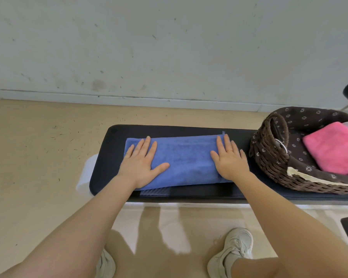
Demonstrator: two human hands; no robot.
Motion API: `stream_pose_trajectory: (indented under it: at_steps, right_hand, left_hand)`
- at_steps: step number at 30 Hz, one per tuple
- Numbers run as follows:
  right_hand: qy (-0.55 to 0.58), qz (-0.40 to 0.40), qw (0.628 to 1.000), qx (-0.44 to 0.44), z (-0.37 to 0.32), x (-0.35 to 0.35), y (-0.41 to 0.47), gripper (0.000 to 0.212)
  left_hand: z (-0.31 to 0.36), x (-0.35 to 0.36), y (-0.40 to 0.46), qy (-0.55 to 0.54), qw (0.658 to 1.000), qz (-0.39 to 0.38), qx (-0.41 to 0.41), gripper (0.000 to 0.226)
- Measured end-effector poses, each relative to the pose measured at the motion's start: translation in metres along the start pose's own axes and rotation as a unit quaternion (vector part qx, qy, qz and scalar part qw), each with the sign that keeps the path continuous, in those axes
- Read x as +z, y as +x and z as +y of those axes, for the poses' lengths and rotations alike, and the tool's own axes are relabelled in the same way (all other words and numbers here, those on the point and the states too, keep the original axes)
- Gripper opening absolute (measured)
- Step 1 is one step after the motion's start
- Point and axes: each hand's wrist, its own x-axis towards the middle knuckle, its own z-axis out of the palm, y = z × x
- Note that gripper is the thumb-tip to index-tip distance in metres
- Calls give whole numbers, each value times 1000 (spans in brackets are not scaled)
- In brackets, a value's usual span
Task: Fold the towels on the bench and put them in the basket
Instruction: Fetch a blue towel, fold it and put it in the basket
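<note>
Both hands lie flat on the blue towel [181, 157], fingers straight and slightly spread, gripping nothing: my left hand [141, 163] presses its left end and my right hand [229, 159] its right end. Between them the towel stretches as 1 long folded strip across the dark tabletop [199, 130], its middle bare under neither palm. It looks soft and thick, light for its size, and limp enough to sag if lifted from 1 point, so I judge it needs 2 holds. For the next fold I would pinch the 2 corners of a short end, just under my fingertips, and carry that end over to the other. To the right of my right hand, near but not touching it, stands the woven basket [269, 157], with a pink towel [333, 147] already lying inside.
</note>
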Motion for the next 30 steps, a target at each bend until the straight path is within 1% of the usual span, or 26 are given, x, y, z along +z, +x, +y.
stream_pose_trajectory:
  at_steps: [1,2,4,6,8,10,12,14,16,17,19,20,22,23,24,25,27,28,29,30]
  right_hand:
    - [10,3,1000,12,1,-2,-2,58]
    - [20,18,999,24,2,-3,-5,58]
    - [38,76,995,43,5,-7,-13,54]
    - [80,106,990,55,10,-11,-19,44]
    - [172,82,978,90,14,-14,-22,34]
    - [286,39,947,141,16,-20,-21,30]
    - [392,-2,901,188,16,-30,-21,34]
    - [479,-50,851,209,16,-38,-22,34]
    - [556,-86,806,186,17,-42,-22,24]
    - [575,-91,797,160,18,-42,-22,21]
    - [569,-74,813,102,16,-41,-21,29]
    - [571,-64,815,77,13,-42,-22,35]
    - [611,-49,789,34,2,-45,-23,44]
    - [625,-44,779,12,-5,-47,-23,48]
    - [616,-36,787,-8,-15,-49,-25,50]
    - [579,-24,814,-27,-26,-51,-26,50]
    - [447,14,893,-62,-48,-49,-28,43]
    - [374,27,924,-76,-60,-46,-29,39]
    - [318,32,944,-85,-70,-41,-29,35]
    - [279,31,955,-91,-80,-35,-29,32]
  left_hand:
    - [5,-2,1,-5,1000,-3,-14,90]
    - [10,-4,2,-11,1000,-1,-28,81]
    - [24,-7,5,-17,999,27,-34,74]
    - [42,-8,9,-6,999,47,10,68]
    - [61,-6,15,6,997,35,71,65]
    - [80,-5,22,1,994,14,108,65]
    - [95,-4,30,-9,991,3,130,66]
    - [105,0,35,-5,990,-5,141,66]
    - [109,7,39,22,990,-9,136,67]
    - [110,10,42,36,991,-13,131,69]
    - [110,9,45,37,990,-30,131,73]
    - [109,6,45,17,989,-44,141,75]
    - [102,-6,43,-60,983,-62,164,75]
    - [95,-13,41,-102,979,-53,171,72]
    - [88,-19,38,-133,976,-32,170,68]
    - [78,-23,34,-154,975,-5,162,64]
    - [59,-25,24,-192,972,40,130,56]
    - [51,-25,17,-216,968,58,116,52]
    - [43,-23,11,-242,962,75,106,48]
    - [37,-22,5,-267,956,84,92,47]
